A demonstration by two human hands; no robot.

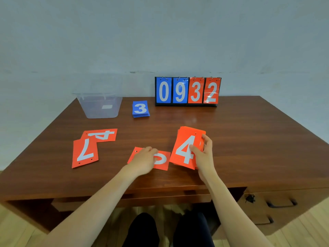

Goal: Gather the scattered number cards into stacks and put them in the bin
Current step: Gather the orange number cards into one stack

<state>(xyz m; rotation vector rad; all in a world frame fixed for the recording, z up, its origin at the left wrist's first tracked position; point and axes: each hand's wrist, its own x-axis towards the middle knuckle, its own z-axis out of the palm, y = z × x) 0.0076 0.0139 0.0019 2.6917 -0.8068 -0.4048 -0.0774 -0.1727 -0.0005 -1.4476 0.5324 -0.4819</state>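
Right hand (pixel 203 154) grips a stack of red cards (pixel 185 139), with the thumb across the top face, a white 4, and the fingers curled round the right edge. The stack is held tilted at near centre-right of the desk (pixel 249 139).

Left hand (pixel 144 157) lies on a single red card (pixel 161 160) that is flat on the desk just left of the stack. The fingers are bent near its far edge but blurred, so I cannot tell whether they pinch it. The hands are apart, side by side.

Further left, a red 7 card (pixel 84 152) overlaps a corner of an upside-down red 4 card (pixel 105 135); both lie flat.

On the far side, a blue stack (pixel 140 108) with 3 on top sits between the clear bin (pixel 99 107) on the left and the flip scoreboard (pixel 187 91), reading 0932, on the right.
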